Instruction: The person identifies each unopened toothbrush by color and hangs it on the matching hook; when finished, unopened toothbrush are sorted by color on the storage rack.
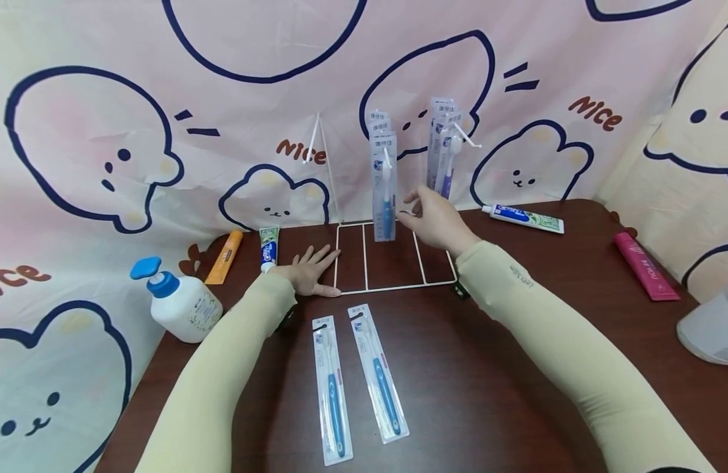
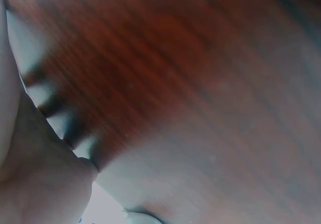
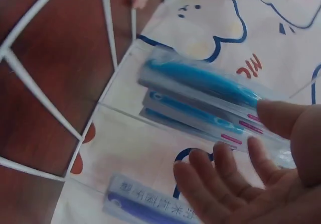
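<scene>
My left hand (image 1: 307, 271) lies palm down with spread fingers on the brown table, against the left side of a white wire rack (image 1: 395, 287). Several packaged blue toothbrushes (image 1: 384, 197) hang one behind another from the rack's middle hook. Just right of them is my right hand (image 1: 436, 220), fingers loosely bent. In the right wrist view its thumb overlaps the front blue packet's edge, the other fingers spread below; contact is unclear. Packaged purple toothbrushes (image 1: 441, 151) hang on the right hook. Two more packaged blue toothbrushes, a left one (image 1: 332, 394) and a right one (image 1: 380, 374), lie on the table.
At left stand a white pump bottle (image 1: 186, 309), an orange tube (image 1: 225, 257) and a toothpaste tube (image 1: 269, 246). Another toothpaste tube (image 1: 526, 219), a pink tube (image 1: 644, 266) and a white roll-shaped object (image 1: 713, 328) are at right. A patterned cloth (image 1: 251, 112) hangs behind.
</scene>
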Motion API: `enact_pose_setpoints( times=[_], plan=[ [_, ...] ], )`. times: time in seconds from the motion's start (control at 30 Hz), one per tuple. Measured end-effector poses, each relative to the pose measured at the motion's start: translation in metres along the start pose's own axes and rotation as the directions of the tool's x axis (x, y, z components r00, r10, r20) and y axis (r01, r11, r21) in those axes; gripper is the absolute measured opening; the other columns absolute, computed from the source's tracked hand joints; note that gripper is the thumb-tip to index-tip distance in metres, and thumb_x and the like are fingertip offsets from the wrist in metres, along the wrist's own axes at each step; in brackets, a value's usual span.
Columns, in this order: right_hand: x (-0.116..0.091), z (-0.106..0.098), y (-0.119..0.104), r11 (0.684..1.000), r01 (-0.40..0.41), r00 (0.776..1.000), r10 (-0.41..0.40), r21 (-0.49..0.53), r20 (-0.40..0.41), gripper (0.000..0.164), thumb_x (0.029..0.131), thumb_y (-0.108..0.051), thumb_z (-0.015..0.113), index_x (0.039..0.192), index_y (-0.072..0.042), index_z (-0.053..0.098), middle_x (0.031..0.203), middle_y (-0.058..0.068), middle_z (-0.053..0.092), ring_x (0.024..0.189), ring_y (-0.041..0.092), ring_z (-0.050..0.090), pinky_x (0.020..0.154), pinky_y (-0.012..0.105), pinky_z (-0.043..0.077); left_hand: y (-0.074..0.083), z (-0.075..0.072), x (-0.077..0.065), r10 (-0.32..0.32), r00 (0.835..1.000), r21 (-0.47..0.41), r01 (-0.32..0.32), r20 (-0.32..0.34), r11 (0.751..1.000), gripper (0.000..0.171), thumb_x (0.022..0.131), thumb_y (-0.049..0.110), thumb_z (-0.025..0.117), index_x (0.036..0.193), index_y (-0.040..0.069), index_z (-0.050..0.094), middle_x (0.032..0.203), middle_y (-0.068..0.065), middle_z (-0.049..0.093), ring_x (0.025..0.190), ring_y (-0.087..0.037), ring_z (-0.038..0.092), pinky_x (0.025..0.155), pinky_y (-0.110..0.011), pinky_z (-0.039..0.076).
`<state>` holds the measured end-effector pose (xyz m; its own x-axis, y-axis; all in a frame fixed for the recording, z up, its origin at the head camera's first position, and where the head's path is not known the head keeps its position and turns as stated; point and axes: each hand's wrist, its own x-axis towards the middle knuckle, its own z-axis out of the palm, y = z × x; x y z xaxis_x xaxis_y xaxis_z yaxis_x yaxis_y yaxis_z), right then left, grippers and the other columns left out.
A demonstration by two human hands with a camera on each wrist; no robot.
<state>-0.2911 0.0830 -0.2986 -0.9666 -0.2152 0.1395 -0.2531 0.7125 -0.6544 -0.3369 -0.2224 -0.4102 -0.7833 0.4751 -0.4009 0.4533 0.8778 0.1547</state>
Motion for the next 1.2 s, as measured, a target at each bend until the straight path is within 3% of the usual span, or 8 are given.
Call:
enact_pose_setpoints(
  times=[0.1, 0.23, 0.37, 0.53, 0.7, 0.83, 0.97, 1.2],
  plan=[
    [-0.022, 0.012, 0.004, 0.99, 0.004, 1.0, -0.001, -0.144, 0.022, 0.029, 0.089, -0.036, 0.058, 0.106, -0.013, 0.055, 0.088, 0.003, 0.057, 0.075, 0.021, 0.054, 0.066, 0.036, 0.044, -0.001, 0.001, 0.0, 0.001, 1.0, 0.007, -0.001, -0.005, 1.0, 0.104, 0.073, 0.076, 0.046, 0.148, 0.027, -0.006, 0.153, -0.005, -0.01, 0.136, -0.037, -0.009, 0.104, -0.06, 0.003],
    [-0.063, 0.044, 0.004, 0.943, 0.04, 0.986, 0.017, -0.331, 0.168, 0.035, 0.086, -0.049, 0.057, 0.098, -0.016, 0.059, 0.078, -0.003, 0.059, 0.069, 0.016, 0.056, 0.062, 0.035, 0.045, -0.001, 0.002, -0.001, 0.003, 1.0, 0.014, -0.002, -0.012, 1.0, 0.103, 0.074, 0.076, 0.046, 0.148, 0.026, -0.006, 0.153, -0.005, -0.009, 0.136, -0.038, -0.008, 0.104, -0.06, 0.004],
    [-0.111, 0.081, -0.002, 0.921, 0.11, 0.96, -0.001, -0.375, 0.279, 0.046, 0.08, -0.058, 0.059, 0.094, -0.014, 0.06, 0.071, -0.006, 0.056, 0.063, 0.012, 0.054, 0.055, 0.033, 0.044, -0.001, 0.0, -0.001, 0.002, 1.0, 0.018, -0.002, -0.002, 1.0, 0.104, 0.073, 0.077, 0.045, 0.148, 0.026, -0.007, 0.153, -0.006, -0.01, 0.136, -0.038, -0.009, 0.103, -0.06, 0.004],
    [-0.147, 0.106, -0.018, 0.887, 0.186, 0.949, -0.052, -0.422, 0.31, 0.064, 0.07, -0.069, 0.06, 0.091, -0.009, 0.055, 0.069, -0.002, 0.05, 0.056, 0.013, 0.049, 0.045, 0.033, 0.039, -0.001, 0.0, 0.001, 0.003, 1.0, 0.011, -0.003, -0.011, 1.0, 0.105, 0.072, 0.077, 0.045, 0.148, 0.026, -0.006, 0.153, -0.006, -0.009, 0.136, -0.038, -0.009, 0.103, -0.06, 0.004],
    [-0.155, 0.12, -0.024, 0.844, 0.236, 0.938, -0.068, -0.482, 0.339, 0.093, 0.064, -0.073, 0.062, 0.119, 0.0, 0.05, 0.088, 0.007, 0.056, 0.068, 0.018, 0.053, 0.05, 0.034, 0.043, -0.001, 0.002, 0.0, 0.002, 1.0, 0.006, -0.002, -0.012, 1.0, 0.104, 0.073, 0.077, 0.046, 0.148, 0.026, -0.006, 0.153, -0.005, -0.01, 0.136, -0.038, -0.009, 0.103, -0.06, 0.003],
    [-0.155, 0.119, -0.022, 0.813, 0.246, 0.927, -0.039, -0.528, 0.373, 0.104, 0.064, -0.07, 0.066, 0.135, 0.003, 0.04, 0.108, 0.014, 0.055, 0.084, 0.023, 0.055, 0.06, 0.036, 0.047, -0.003, 0.005, 0.0, 0.011, 1.0, -0.001, -0.011, -0.012, 1.0, 0.105, 0.072, 0.077, 0.045, 0.148, 0.026, -0.006, 0.153, -0.006, -0.009, 0.136, -0.039, -0.009, 0.102, -0.061, 0.003],
    [-0.153, 0.104, -0.015, 0.804, 0.23, 0.926, -0.008, -0.548, 0.377, 0.096, 0.063, -0.058, 0.075, 0.131, 0.001, 0.045, 0.102, 0.013, 0.056, 0.08, 0.024, 0.055, 0.058, 0.038, 0.047, -0.005, 0.006, 0.002, 0.005, 1.0, 0.004, -0.005, -0.024, 1.0, 0.105, 0.071, 0.078, 0.045, 0.148, 0.028, -0.006, 0.153, -0.005, -0.009, 0.136, -0.038, -0.008, 0.103, -0.06, 0.004],
    [-0.149, 0.071, 0.021, 0.836, 0.178, 0.933, 0.024, -0.519, 0.359, 0.069, 0.063, -0.03, 0.083, 0.122, -0.007, 0.054, 0.09, 0.008, 0.058, 0.074, 0.023, 0.056, 0.055, 0.041, 0.045, -0.008, 0.005, 0.002, 0.017, 1.0, -0.012, -0.017, -0.022, 1.0, 0.104, 0.074, 0.075, 0.047, 0.148, 0.027, -0.007, 0.153, -0.006, -0.01, 0.136, -0.038, -0.01, 0.103, -0.061, 0.004]
  ],
)
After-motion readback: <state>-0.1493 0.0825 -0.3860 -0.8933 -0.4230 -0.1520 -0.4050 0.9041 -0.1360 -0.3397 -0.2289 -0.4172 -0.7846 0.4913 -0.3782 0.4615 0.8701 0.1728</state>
